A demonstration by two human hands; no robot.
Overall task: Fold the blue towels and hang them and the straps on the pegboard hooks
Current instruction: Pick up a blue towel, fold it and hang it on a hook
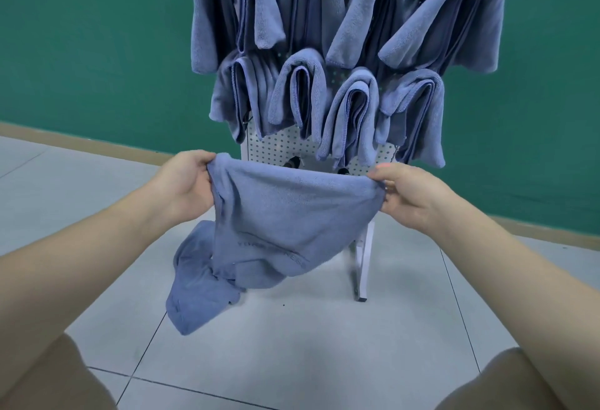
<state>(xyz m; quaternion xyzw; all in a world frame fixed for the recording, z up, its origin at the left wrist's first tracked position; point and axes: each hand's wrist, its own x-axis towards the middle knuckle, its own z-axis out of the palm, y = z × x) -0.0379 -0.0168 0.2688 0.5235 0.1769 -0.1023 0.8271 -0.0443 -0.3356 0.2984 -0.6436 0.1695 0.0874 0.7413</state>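
Observation:
I hold a loose blue towel point(276, 224) stretched between both hands in front of the pegboard. My left hand point(185, 182) pinches its upper left corner and my right hand point(412, 195) pinches its upper right corner. The towel's lower part hangs crumpled down to the left, above the floor. Behind it stands the white pegboard point(276, 146), with several folded blue towels point(354, 117) draped over its hooks in two rows. No straps can be made out.
The pegboard's white leg point(363, 267) stands on the grey tiled floor point(308, 344). A green wall point(97, 52) with a tan skirting runs behind. My knees in tan shorts point(48, 380) fill the bottom corners.

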